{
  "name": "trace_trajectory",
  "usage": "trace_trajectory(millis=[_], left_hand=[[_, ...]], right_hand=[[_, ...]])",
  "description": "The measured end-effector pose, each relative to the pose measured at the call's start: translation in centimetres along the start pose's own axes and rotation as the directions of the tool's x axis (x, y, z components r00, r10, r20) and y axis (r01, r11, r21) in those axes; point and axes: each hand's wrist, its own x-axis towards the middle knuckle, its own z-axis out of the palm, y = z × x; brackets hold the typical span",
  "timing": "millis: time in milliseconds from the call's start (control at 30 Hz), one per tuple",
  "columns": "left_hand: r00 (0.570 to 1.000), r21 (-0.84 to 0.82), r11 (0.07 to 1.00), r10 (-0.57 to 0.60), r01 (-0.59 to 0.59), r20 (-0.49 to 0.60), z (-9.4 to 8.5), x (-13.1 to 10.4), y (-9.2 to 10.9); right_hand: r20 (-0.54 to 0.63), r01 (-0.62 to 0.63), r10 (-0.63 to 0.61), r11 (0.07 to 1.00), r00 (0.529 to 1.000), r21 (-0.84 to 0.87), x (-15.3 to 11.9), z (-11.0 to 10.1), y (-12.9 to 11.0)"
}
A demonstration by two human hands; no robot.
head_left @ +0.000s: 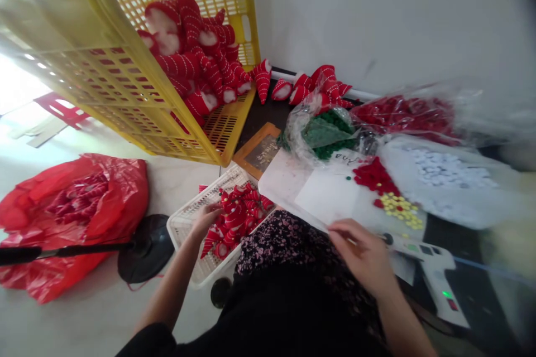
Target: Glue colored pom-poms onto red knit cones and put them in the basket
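Observation:
My left hand (pixel 208 218) is over the left side of a white plastic basket (pixel 184 223), its fingers closed at the side of a red stuffed cone (pixel 233 207) with small bits of trim on it. More red cones with white stitched lines lie under it in the basket. My right hand (pixel 360 254) hovers at the near edge of a white board (pixel 288 178), fingers loosely curled and apart, with nothing visible in them. A white glue gun (pixel 435 268) with a lit green light lies just right of that hand.
A yellow crate (pixel 167 117) lies tipped, full of red cones. On the table are a bag of green pieces (pixel 330 134), a bag of red pieces (pixel 406 114), white pieces (pixel 448 167), yellow pieces (pixel 400 209) and a wooden frame (pixel 255 148). A red bag (pixel 121 184) stands left.

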Motion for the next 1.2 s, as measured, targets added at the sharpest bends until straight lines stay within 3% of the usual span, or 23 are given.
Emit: trace_trajectory(millis=[67,167,300,400,567,767,1033,1100,1167,1200], left_hand=[[0.991,-0.035,0.995,0.091,-0.088,0.094,1.3,-2.0,2.2],[0.939,-0.101,0.971,0.236,-0.217,0.248,3.4,-5.3,5.7],[0.862,-0.177,0.932,0.359,-0.315,0.358,6.4,-8.8,9.2],[0.820,-0.224,0.914,0.404,-0.339,0.405,8.3,-10.4,10.7],[0.768,-0.293,0.907,0.413,-0.302,0.490,10.3,-11.5,11.9],[0.720,-0.335,0.922,0.365,-0.193,0.590,10.5,-12.2,12.9],[0.665,-0.427,0.900,0.369,-0.082,0.650,9.6,-12.8,12.9],[0.640,-0.419,0.906,0.353,-0.053,0.682,9.2,-12.9,13.0],[0.658,-0.415,0.906,0.362,-0.082,0.661,9.0,-12.8,13.0],[0.698,-0.424,0.896,0.386,-0.129,0.603,9.1,-12.8,13.0]], right_hand=[[0.088,0.059,-0.066,0.996,0.994,0.071,1.5,2.6,-1.1],[0.210,0.072,-0.096,0.990,0.973,0.119,3.9,6.0,-2.0],[0.361,-0.087,0.022,0.983,0.932,0.164,6.1,9.2,-2.5],[0.341,-0.201,0.115,0.952,0.933,0.230,6.6,10.3,-2.3],[0.256,-0.302,0.207,0.854,0.944,0.425,6.2,10.1,-0.9],[0.274,-0.400,0.292,0.691,0.916,0.602,6.0,8.9,-0.1],[0.224,-0.410,0.347,0.700,0.911,0.584,6.1,8.1,-0.8],[0.233,-0.445,0.388,0.663,0.892,0.602,6.4,7.6,-1.0],[0.264,-0.478,0.415,0.591,0.871,0.649,6.8,7.0,-1.1],[0.274,-0.485,0.421,0.556,0.865,0.676,7.0,6.7,-1.2]])
